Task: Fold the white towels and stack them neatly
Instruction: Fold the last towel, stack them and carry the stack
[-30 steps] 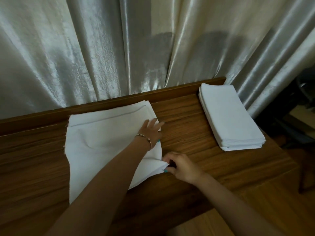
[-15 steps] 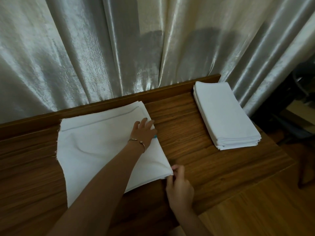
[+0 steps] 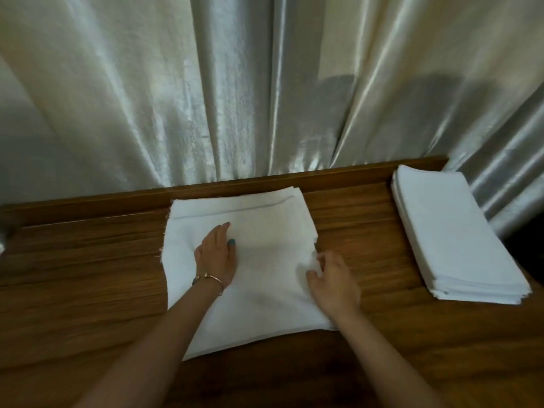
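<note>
Pressing your left hand [image 3: 217,254] flat, fingers spread, on the half-folded white cloth towel [image 3: 250,269], your right hand [image 3: 332,281] pinches its right edge between curled fingertips.

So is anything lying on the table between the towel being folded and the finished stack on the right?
Nothing visible. Only bare wooden table lies between the towel and the stack.

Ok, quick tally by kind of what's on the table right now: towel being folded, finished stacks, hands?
Towel being folded: 1
Stack of folded towels: 1
Hands on the towel: 2, left hand flat, right hand at its right edge
Total: 4
</note>
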